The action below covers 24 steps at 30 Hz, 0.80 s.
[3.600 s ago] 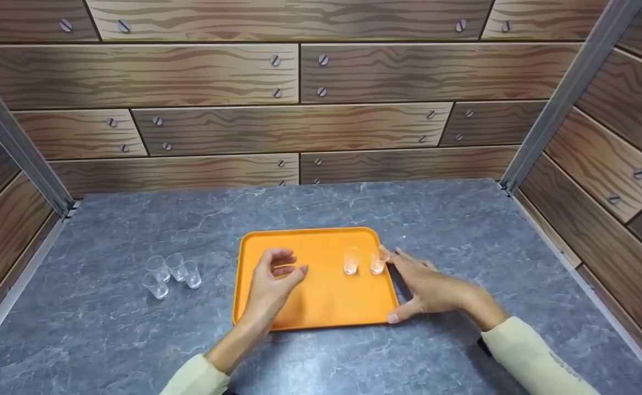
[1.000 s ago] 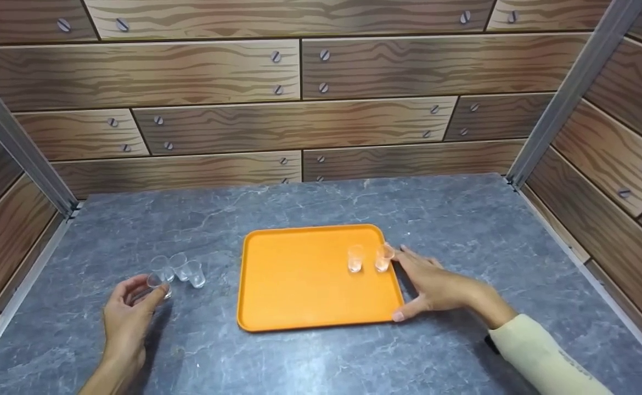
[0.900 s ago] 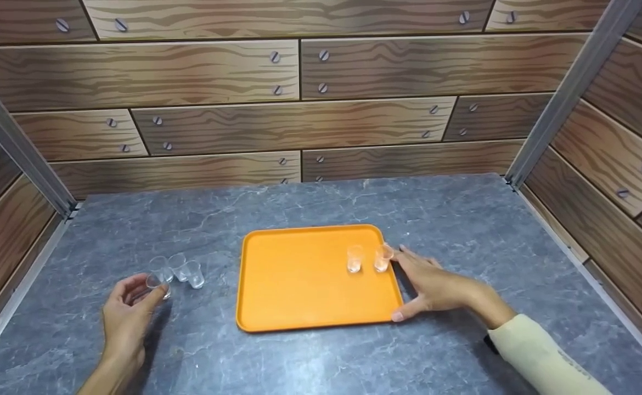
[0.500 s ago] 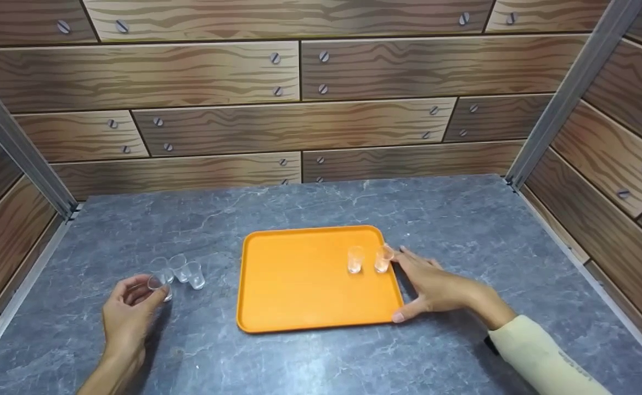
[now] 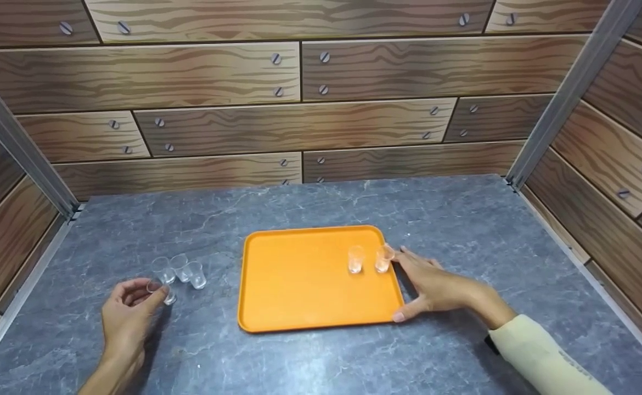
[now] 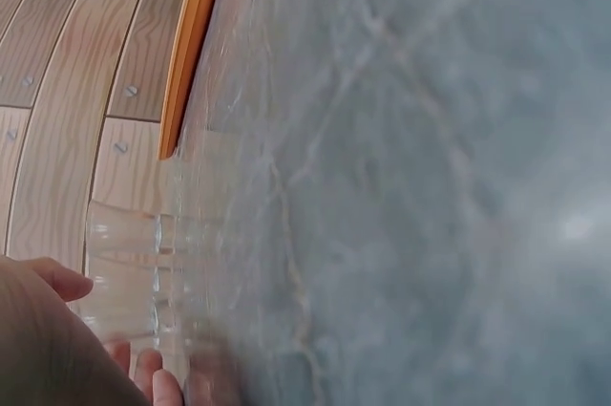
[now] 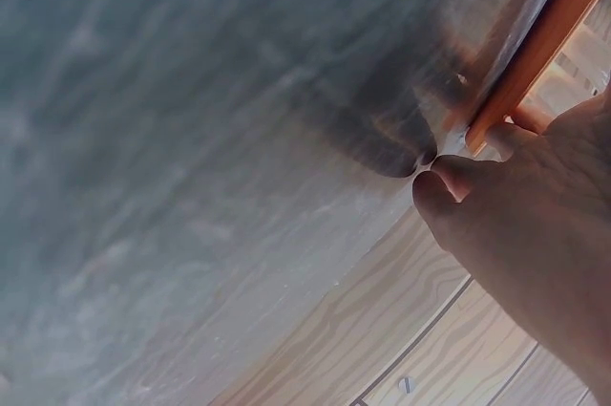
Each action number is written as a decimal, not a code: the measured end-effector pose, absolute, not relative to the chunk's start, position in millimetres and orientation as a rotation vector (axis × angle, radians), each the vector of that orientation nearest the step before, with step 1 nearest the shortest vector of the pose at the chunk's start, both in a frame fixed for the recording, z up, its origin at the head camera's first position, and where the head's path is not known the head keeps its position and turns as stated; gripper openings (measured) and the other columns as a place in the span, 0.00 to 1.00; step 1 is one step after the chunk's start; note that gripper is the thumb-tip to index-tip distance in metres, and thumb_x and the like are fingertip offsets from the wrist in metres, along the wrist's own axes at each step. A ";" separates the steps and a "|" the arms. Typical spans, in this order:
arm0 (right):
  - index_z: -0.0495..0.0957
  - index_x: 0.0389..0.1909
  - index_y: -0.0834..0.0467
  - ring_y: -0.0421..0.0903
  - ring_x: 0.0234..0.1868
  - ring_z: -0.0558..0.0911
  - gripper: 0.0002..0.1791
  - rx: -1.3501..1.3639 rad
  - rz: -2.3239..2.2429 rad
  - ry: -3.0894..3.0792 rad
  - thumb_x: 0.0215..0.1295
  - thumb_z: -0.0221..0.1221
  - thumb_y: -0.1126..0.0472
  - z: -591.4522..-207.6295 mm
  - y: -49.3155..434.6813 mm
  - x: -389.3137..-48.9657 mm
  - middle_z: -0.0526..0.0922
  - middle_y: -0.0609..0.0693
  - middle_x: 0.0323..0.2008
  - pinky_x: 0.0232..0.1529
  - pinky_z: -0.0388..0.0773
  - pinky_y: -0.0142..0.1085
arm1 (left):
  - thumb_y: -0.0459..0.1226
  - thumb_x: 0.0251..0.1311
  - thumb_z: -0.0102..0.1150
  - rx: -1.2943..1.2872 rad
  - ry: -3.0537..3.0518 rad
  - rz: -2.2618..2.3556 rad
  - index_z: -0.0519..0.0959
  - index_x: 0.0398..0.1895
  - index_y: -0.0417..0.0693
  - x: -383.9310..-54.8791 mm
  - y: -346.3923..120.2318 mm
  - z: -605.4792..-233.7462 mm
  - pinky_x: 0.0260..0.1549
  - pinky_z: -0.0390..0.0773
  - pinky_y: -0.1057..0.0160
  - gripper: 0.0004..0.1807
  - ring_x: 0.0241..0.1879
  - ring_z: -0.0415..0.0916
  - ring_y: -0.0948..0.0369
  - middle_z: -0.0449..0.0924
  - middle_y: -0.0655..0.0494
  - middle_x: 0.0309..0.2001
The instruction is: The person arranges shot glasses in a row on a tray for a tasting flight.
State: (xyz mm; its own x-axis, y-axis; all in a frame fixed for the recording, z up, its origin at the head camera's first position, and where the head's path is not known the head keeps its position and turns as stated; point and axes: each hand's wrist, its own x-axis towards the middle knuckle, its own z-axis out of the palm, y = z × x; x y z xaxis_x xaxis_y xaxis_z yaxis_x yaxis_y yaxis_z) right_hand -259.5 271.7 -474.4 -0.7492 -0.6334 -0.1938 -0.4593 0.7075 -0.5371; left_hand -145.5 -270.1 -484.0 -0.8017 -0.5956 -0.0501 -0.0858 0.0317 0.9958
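At the left of the table, my left hand (image 5: 128, 315) pinches a small clear shot glass (image 5: 169, 298) between thumb and fingers. The glass leans, its base toward the right and its rim partly behind the thumb. Just beyond it stand several more clear shot glasses (image 5: 197, 275) in a cluster, and they overlap one another in the left wrist view. My right hand (image 5: 431, 285) is spread along the right edge of an orange tray (image 5: 299, 296), with the thumb at its near right corner. On the tray stand a shot glass (image 5: 355, 260) and another shot glass (image 5: 382, 260), the second beside my right fingertips.
The grey marbled table (image 5: 217, 351) is enclosed by wood-patterned panels (image 5: 217, 129) at the back and sides. Metal posts (image 5: 546, 104) rise at the back corners. The tray lies between the glass cluster and my right hand.
My left hand has moved from over the tray to the glass cluster at the left and taken hold of the nearest glass. Lately that glass has tilted slightly. My right hand has stayed at the tray.
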 end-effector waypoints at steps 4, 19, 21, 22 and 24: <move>0.42 0.89 0.60 0.68 0.86 0.41 0.74 -0.855 -0.656 2.550 0.58 0.77 0.31 -474.0 271.8 -259.6 0.46 0.62 0.87 0.76 0.36 0.77 | 0.25 0.63 0.75 0.660 -1.927 -1.799 0.76 0.54 0.35 -143.2 -265.5 -481.3 0.39 0.81 0.76 0.20 0.40 0.79 0.68 0.84 0.63 0.39; 0.42 0.89 0.60 0.69 0.85 0.41 0.74 -0.865 -0.658 2.556 0.57 0.77 0.30 -474.9 270.9 -259.3 0.46 0.63 0.87 0.74 0.36 0.79 | 0.21 0.62 0.73 0.528 -1.842 -1.857 0.78 0.55 0.34 -133.7 -242.3 -474.3 0.36 0.85 0.71 0.20 0.44 0.83 0.66 0.85 0.59 0.43; 0.42 0.89 0.60 0.69 0.85 0.41 0.74 -0.864 -0.659 2.555 0.57 0.77 0.31 -474.8 271.0 -259.2 0.46 0.63 0.87 0.74 0.36 0.79 | 0.21 0.63 0.73 0.518 -1.839 -1.883 0.78 0.57 0.35 -132.9 -238.5 -472.9 0.36 0.87 0.69 0.21 0.45 0.83 0.66 0.85 0.58 0.44; 0.42 0.89 0.60 0.69 0.85 0.41 0.74 -0.863 -0.659 2.555 0.57 0.77 0.31 -474.8 271.1 -259.1 0.46 0.63 0.87 0.74 0.36 0.79 | 0.21 0.63 0.72 0.510 -1.839 -1.892 0.77 0.57 0.35 -132.7 -236.3 -472.2 0.36 0.87 0.68 0.21 0.45 0.83 0.66 0.85 0.58 0.45; 0.41 0.89 0.60 0.69 0.85 0.41 0.75 -0.861 -0.658 2.554 0.57 0.78 0.31 -474.5 271.3 -259.2 0.46 0.63 0.87 0.74 0.36 0.79 | 0.20 0.63 0.72 0.491 -1.843 -1.896 0.77 0.58 0.34 -132.7 -232.0 -471.0 0.36 0.87 0.67 0.22 0.44 0.84 0.65 0.85 0.57 0.45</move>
